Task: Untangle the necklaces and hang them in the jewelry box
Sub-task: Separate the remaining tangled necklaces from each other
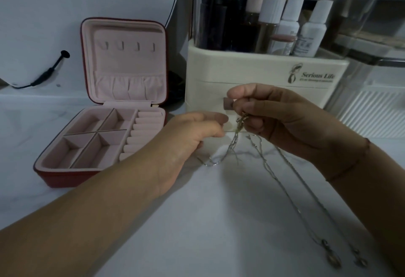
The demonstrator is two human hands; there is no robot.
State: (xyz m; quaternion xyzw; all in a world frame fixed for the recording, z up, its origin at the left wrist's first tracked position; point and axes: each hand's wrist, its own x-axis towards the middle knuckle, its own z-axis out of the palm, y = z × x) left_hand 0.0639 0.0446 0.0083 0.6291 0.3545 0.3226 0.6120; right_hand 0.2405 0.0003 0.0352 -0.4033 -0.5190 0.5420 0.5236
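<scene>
The right hand [274, 119] is lifted above the table [208, 222] and pinches the knot of the necklaces [240, 123] between the thumb and the curled fingers. The left hand [197, 132] is just beside this knot, with the thumb stretched toward it and the fingers loosely bent. I cannot tell if it already has hold of a strand or only reaches for one.

From the knot the chains hang down. A short loop drops under the left hand's fingertips and touches the table. Two long strands run away from the knot toward the person, along the right forearm, and their ends [333, 259] lie on the table near the right elbow. So the long axis goes from the hands back to the body, on the right side.

The jewelry box [57, 177] stands open to the left of the left hand, partly behind the left forearm. The row of hooks [129, 46] in its upright lid is up and to the left of both hands and carries nothing. The left hand is the nearer one to it, so in my judgement a freed necklace must travel leftward.

Behind the hands stands a cream organizer [252, 68] with the words "Serious Life"; the smaller line below and the labels of the bottles [311, 31] are too blurred to read
</scene>
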